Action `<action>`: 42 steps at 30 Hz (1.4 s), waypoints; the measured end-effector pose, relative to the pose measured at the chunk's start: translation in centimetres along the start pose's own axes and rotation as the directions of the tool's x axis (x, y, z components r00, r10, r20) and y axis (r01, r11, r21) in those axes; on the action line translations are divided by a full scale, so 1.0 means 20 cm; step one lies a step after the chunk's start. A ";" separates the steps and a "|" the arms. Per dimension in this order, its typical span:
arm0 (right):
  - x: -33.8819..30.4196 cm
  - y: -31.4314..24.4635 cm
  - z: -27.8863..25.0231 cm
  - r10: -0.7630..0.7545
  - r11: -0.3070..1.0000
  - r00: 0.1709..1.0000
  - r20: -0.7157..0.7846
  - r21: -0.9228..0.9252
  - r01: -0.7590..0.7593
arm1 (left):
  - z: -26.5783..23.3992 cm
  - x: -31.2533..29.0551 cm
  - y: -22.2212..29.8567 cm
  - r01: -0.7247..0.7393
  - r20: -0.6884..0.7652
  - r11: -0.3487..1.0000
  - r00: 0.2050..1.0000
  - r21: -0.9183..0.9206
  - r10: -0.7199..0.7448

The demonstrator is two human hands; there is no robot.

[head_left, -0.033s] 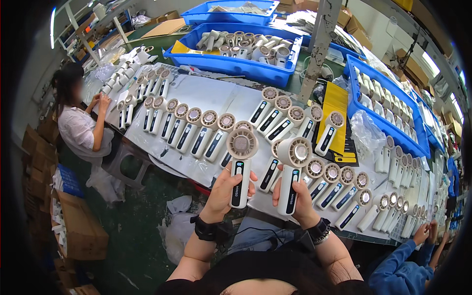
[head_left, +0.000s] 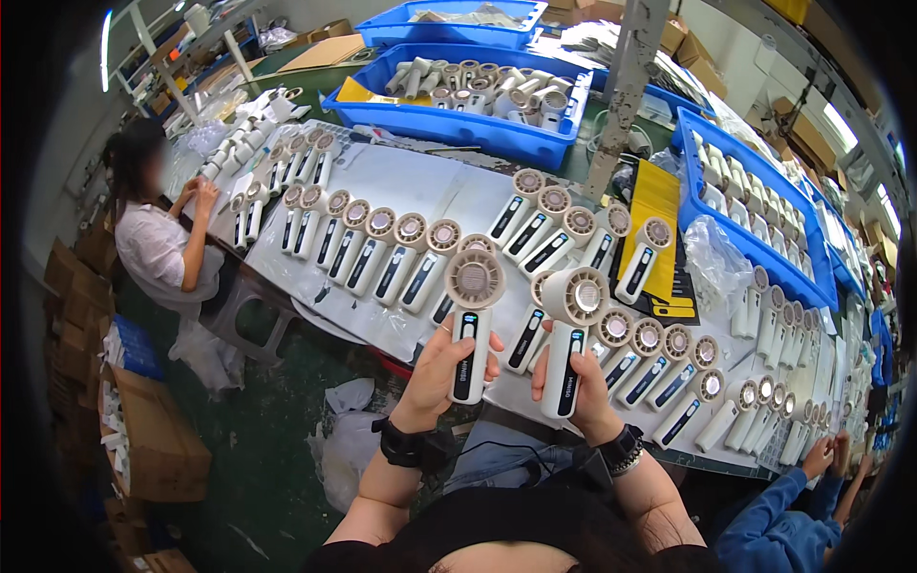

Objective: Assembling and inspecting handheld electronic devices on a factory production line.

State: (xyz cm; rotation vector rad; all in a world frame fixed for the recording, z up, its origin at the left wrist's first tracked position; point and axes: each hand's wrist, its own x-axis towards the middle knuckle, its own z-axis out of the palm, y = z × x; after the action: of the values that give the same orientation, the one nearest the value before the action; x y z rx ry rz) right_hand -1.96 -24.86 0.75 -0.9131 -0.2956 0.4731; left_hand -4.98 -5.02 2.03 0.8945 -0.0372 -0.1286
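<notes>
Centrally, my left hand (head_left: 435, 372) and right hand (head_left: 587, 392) are each closed around the handle of one pale handheld fan: the left fan (head_left: 471, 329) upright with its round grille toward me, the right fan (head_left: 568, 341) with its head turned so that the drum's side shows. Both grips are clamped firmly, thumbs over the dark front panels, where a small glowing readout is visible on each. Between 10 and 11 o'clock from my hands, a row of fans (head_left: 364, 267) crosses the pale worktable (head_left: 420, 181); between 12 and 1 o'clock lies a smaller cluster (head_left: 531, 233); between 1 and 2 o'clock, a single fan (head_left: 637, 271) overlaps a yellow sheet (head_left: 654, 196); and from 2 to 3 o'clock runs a further row (head_left: 647, 337). Farther off, a blue tray (head_left: 449, 136) between 11 and 12 o'clock holds many more in a jumble. As to progress, I judge this pair to be partway through handling: both are lifted and lit, neither yet laid down. Those on the table look whole, with head, handle and panel in place, but which have had their turn and which await it cannot be told from their arrangement; the well-filled tray suggests a considerable remainder.
</notes>
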 end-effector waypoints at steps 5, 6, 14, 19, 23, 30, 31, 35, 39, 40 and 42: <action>-0.01 0.01 0.00 0.030 0.999 0.999 -0.027 0.018 -0.030 | 0.02 -0.01 -0.01 0.010 -0.041 0.999 0.999 0.040 -0.008; -0.01 0.02 0.00 0.040 0.999 0.998 -0.041 0.015 -0.039 | 0.01 -0.01 0.00 0.005 -0.052 0.999 0.999 0.045 -0.003; 0.00 0.06 0.03 0.079 0.997 0.994 -0.080 -0.005 -0.080 | -0.03 -0.02 0.00 0.040 0.071 0.994 0.997 -0.098 -0.033; 0.00 0.06 0.05 0.087 0.996 0.994 -0.072 -0.019 -0.089 | -0.04 -0.03 0.01 0.051 0.154 0.968 0.988 -0.247 -0.013; -0.01 0.07 0.04 0.096 0.995 0.993 -0.073 -0.012 -0.097 | -0.04 -0.04 0.01 0.073 0.176 0.954 0.984 -0.291 -0.022; 0.00 0.07 0.04 0.107 0.994 0.993 -0.043 0.003 -0.107 | -0.06 -0.03 0.02 0.064 0.140 0.956 0.990 -0.287 -0.024; 0.00 0.07 0.02 0.104 0.995 0.994 -0.022 0.008 -0.104 | -0.07 -0.03 0.01 0.070 0.141 0.957 0.989 -0.283 -0.031; 0.00 0.07 0.01 0.104 0.994 0.995 -0.008 0.022 -0.104 | -0.07 -0.02 0.01 0.084 0.127 0.972 0.990 -0.221 -0.057; 0.01 0.05 0.02 0.082 0.997 0.994 -0.072 -0.003 -0.082 | -0.10 0.00 0.00 0.088 0.059 0.994 0.995 -0.063 -0.084; 0.02 0.05 0.02 0.071 0.997 0.993 -0.098 -0.018 -0.073 | -0.11 0.00 -0.01 0.097 0.032 0.995 0.995 -0.021 -0.096; 0.02 0.03 0.01 0.055 0.998 0.993 -0.106 -0.023 -0.058 | -0.12 0.01 -0.03 0.103 0.010 0.994 0.995 0.022 -0.103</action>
State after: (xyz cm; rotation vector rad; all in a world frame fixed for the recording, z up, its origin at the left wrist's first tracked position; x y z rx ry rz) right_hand -1.81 -24.27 0.44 -0.9706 -0.1809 0.4724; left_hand -4.70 -3.52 0.14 0.9173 -0.0028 -0.2295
